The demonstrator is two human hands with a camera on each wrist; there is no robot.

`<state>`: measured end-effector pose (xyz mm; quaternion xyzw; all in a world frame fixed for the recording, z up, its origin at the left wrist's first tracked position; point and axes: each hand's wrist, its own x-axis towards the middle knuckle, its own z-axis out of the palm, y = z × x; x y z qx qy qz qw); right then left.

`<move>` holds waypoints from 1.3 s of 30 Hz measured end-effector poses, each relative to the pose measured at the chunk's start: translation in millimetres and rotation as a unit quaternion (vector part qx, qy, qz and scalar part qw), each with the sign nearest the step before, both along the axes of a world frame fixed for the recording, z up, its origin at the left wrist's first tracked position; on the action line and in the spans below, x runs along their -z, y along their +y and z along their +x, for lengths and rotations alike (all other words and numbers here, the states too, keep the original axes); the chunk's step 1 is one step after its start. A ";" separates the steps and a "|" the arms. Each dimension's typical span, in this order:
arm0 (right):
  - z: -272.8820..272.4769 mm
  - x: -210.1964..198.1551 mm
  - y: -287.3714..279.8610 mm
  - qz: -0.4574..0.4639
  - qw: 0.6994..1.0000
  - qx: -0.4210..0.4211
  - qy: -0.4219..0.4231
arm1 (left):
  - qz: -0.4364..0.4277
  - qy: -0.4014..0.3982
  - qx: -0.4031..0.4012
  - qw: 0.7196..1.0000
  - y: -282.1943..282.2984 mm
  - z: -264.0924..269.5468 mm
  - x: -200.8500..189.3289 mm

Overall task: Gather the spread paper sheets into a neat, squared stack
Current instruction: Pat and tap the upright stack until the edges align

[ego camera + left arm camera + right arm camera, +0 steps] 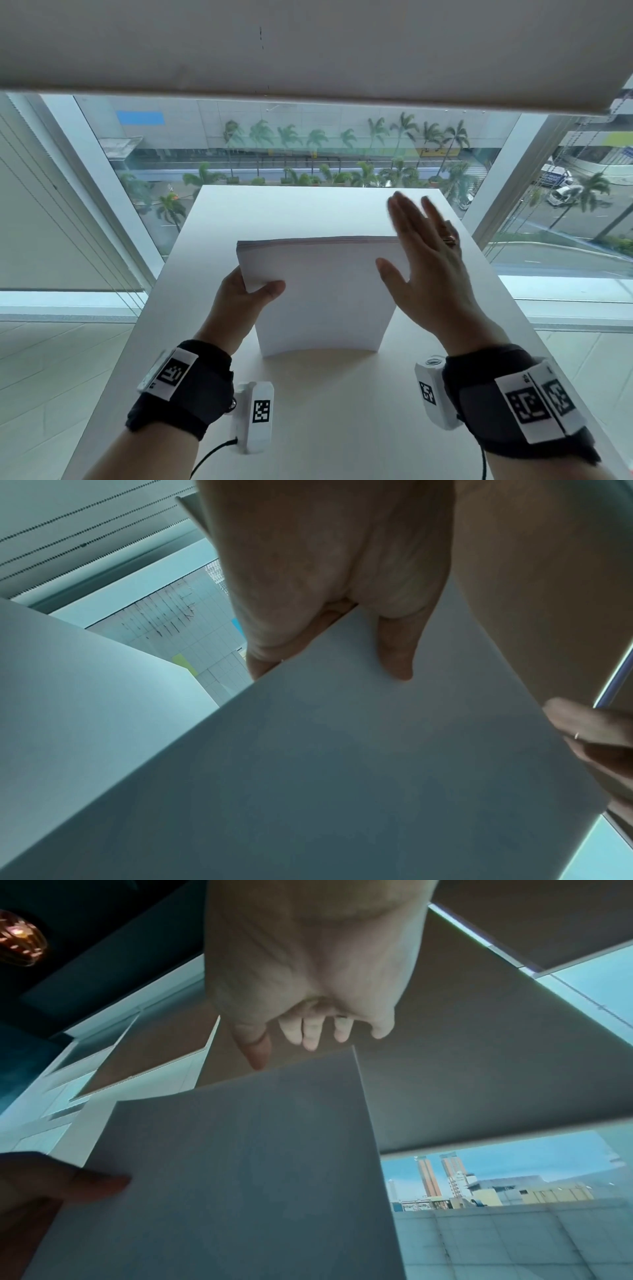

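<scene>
A white paper stack (322,291) stands upright on its lower edge on the white table (325,411), bowed slightly. My left hand (253,291) pinches the stack's upper left side, thumb on the near face and fingers behind. In the left wrist view that thumb lies on the paper stack (342,764). My right hand (421,250) is flat with straight fingers against the stack's right edge; whether it touches I cannot tell. From the right wrist the right hand (308,1031) shows spread fingers above the paper stack (240,1164).
The table is narrow and ends at a large window (308,150) just beyond the stack. A roller blind (308,48) hangs overhead. Floor drops away on both sides of the table.
</scene>
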<state>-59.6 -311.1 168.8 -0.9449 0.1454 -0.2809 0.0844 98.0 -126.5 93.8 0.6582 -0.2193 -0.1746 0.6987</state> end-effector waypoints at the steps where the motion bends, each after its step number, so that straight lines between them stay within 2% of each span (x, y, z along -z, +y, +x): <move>1: 1.8 -0.8 2.8 -0.008 0.999 -0.008 0.035 | -0.001 0.000 0.000 1.000 0.0 0.6 0.4; 3: 4.8 -1.8 7.2 -0.014 0.998 -0.013 0.063 | -0.002 0.000 0.003 1.000 -0.1 1.0 1.0; 6: 8.9 -8.7 16.0 -0.026 0.999 -0.001 0.046 | -0.007 0.004 0.008 1.000 0.3 1.2 1.1; 9: 18.0 -10.3 28.8 -0.041 0.993 -0.057 0.099 | -0.014 0.009 0.011 1.000 1.1 1.5 1.0; 13: 27.9 -19.5 46.5 -0.039 0.994 -0.079 0.071 | -0.014 0.005 0.011 1.000 1.3 -0.3 1.0; 17: 42.1 -25.1 58.2 -0.032 0.973 -0.142 0.177 | -0.017 0.004 0.017 1.000 2.5 -1.7 -0.6; 21: 50.3 -32.7 64.7 -0.007 0.978 -0.156 0.137 | -0.013 -0.004 0.022 1.000 2.9 -2.3 -2.0; 24: 57.0 -31.8 70.9 -0.043 0.963 -0.189 0.187 | -0.006 -0.002 0.024 1.000 4.0 -1.9 -0.4; 25: 58.1 -32.7 73.0 -0.046 0.964 -0.194 0.178 | -0.003 -0.004 0.023 1.000 4.2 -2.0 0.0; 28: 60.8 -37.2 76.2 -0.026 0.979 -0.188 0.078 | 0.007 -0.009 0.026 1.000 3.5 -2.6 1.7; 29: 62.1 -38.3 78.0 -0.035 0.977 -0.191 0.090 | 0.010 -0.008 0.025 1.000 3.7 -3.1 1.8; 32: 66.2 -36.6 81.3 -0.078 0.955 -0.198 0.207 | 0.015 -0.001 0.022 1.000 4.5 -2.8 3.2; 34: 64.6 -36.0 77.4 -0.060 0.963 -0.192 0.181 | 0.017 0.001 0.023 1.000 3.9 -2.5 4.0; 35: 62.0 -36.8 73.7 -0.052 0.974 -0.175 0.133 | 0.019 0.005 0.020 1.000 3.5 -1.9 4.8; 37: 52.9 -32.0 56.4 -0.040 0.993 -0.105 0.033 | 0.021 0.017 0.015 1.000 3.4 -1.3 6.4; 39: 38.2 -22.6 29.9 -0.031 0.999 -0.009 0.016 | 0.026 0.021 0.017 0.999 2.8 -0.3 7.4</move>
